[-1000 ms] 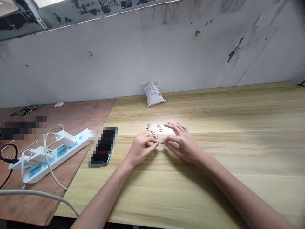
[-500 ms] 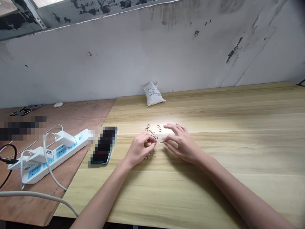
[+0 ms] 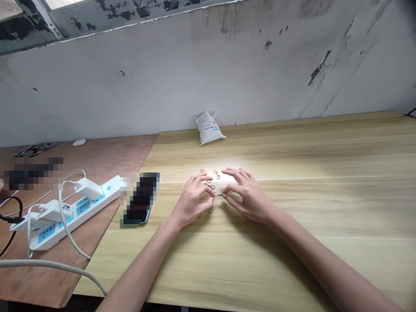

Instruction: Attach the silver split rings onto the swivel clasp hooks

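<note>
My left hand (image 3: 194, 198) pinches a small metal ring (image 3: 215, 195) between thumb and index finger, its other fingers loosely spread. Facing it, my right hand (image 3: 248, 195) grips a small silver lobster clasp (image 3: 219, 195) in a thumb-and-finger pinch. Ring and clasp meet in the narrow gap between my fingertips; whether they are linked is too small to tell. Just beyond lie another clasp with a ring (image 3: 217, 175) and a lone-looking clasp (image 3: 211, 186). Loose rings (image 3: 210, 211) rest on the wood under my left hand, partly hidden by it.
A white plastic packet (image 3: 209, 129) lies near the wall. Left of my hands is a phone (image 3: 141, 199), blurred out. A power strip (image 3: 81, 210) with chargers and white cables (image 3: 69, 236) sits on the reddish table (image 3: 107, 158) adjoining the light wooden one (image 3: 292, 268).
My left fingertips have moved slightly right and met the clasp, with a ring now showing between them. The left fingers have spread upward over some clasps. My right hand is almost still.
</note>
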`<action>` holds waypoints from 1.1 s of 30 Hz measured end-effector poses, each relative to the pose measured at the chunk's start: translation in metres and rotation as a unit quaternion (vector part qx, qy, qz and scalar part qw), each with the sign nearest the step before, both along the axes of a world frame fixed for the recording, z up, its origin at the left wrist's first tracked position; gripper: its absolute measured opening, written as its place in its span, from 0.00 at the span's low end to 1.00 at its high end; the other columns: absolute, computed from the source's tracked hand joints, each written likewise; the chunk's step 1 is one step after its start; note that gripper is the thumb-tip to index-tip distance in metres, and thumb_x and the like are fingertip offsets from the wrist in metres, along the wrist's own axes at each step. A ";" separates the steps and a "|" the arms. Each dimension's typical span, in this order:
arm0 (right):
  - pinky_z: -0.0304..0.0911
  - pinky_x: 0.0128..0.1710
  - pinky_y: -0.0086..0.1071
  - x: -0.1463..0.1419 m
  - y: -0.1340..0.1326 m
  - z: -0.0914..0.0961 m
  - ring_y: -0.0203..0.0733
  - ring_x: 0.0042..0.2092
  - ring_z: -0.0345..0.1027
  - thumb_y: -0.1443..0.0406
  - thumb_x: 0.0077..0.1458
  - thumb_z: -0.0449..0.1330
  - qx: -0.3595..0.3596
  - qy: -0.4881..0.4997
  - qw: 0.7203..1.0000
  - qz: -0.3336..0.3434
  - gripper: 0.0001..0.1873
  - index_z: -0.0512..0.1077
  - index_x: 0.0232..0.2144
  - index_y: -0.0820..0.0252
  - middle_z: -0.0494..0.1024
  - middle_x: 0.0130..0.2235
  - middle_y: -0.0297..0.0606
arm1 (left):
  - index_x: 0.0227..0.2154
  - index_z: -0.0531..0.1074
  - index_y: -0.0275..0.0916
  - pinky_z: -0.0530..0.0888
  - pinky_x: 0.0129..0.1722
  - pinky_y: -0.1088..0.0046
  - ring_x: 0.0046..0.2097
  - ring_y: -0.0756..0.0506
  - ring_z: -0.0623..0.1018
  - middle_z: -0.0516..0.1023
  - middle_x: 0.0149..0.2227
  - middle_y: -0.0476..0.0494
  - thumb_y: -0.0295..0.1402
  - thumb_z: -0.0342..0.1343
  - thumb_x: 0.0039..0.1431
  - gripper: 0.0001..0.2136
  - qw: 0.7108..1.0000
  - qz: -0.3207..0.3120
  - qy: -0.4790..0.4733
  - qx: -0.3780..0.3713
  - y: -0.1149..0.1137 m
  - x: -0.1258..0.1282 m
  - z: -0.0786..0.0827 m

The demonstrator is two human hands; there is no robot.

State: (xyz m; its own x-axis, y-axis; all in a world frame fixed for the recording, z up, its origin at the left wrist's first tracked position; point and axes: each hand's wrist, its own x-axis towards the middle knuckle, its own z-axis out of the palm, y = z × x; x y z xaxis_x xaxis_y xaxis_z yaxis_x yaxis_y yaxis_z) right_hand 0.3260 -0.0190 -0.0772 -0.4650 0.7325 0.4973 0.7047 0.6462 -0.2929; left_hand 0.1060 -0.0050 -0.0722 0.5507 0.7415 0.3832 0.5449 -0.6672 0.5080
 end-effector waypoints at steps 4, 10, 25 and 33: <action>0.54 0.59 0.54 -0.002 0.001 -0.003 0.53 0.64 0.54 0.64 0.61 0.56 0.004 -0.006 1.000 -0.022 0.09 0.75 0.31 0.57 0.63 0.63 0.47 | 0.30 0.73 0.41 0.60 0.64 0.52 0.66 0.39 0.58 0.68 0.59 0.44 0.26 0.58 0.57 0.04 1.000 0.000 0.018 0.014 -0.001 0.000 0.001; 0.41 0.64 0.61 -0.011 -0.002 -0.006 0.59 0.69 0.39 0.57 0.59 0.59 0.039 -0.048 0.993 -0.102 0.23 0.69 0.55 0.58 0.50 0.69 0.52 | 0.29 0.73 0.41 0.56 0.65 0.49 0.67 0.38 0.57 0.67 0.61 0.44 0.26 0.58 0.57 0.03 0.999 0.019 0.012 0.024 -0.001 0.001 0.003; 0.49 0.62 0.55 -0.034 -0.009 -0.009 0.52 0.61 0.59 0.64 0.61 0.57 0.100 -0.007 0.988 -0.116 0.08 0.78 0.34 0.54 0.72 0.56 0.44 | 0.31 0.75 0.42 0.58 0.64 0.49 0.67 0.38 0.57 0.68 0.60 0.44 0.27 0.59 0.58 0.03 0.998 0.046 -0.048 0.006 -0.004 0.004 0.006; 0.49 0.62 0.56 -0.036 -0.009 -0.010 0.52 0.60 0.59 0.64 0.59 0.59 0.091 -0.011 0.989 -0.116 0.07 0.77 0.31 0.55 0.72 0.55 0.44 | 0.32 0.75 0.42 0.58 0.63 0.51 0.66 0.39 0.58 0.68 0.60 0.45 0.27 0.59 0.57 0.03 0.997 0.054 -0.043 0.022 -0.006 0.005 0.005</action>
State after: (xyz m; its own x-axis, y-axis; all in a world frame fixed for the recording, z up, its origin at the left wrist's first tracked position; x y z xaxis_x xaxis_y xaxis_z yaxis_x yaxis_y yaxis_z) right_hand 0.2905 -0.0279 -0.0876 -0.3067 0.7195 0.6231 0.8452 0.5069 -0.1694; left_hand 0.1114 -0.0110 -0.0673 0.4320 0.7757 0.4601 0.5698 -0.6302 0.5274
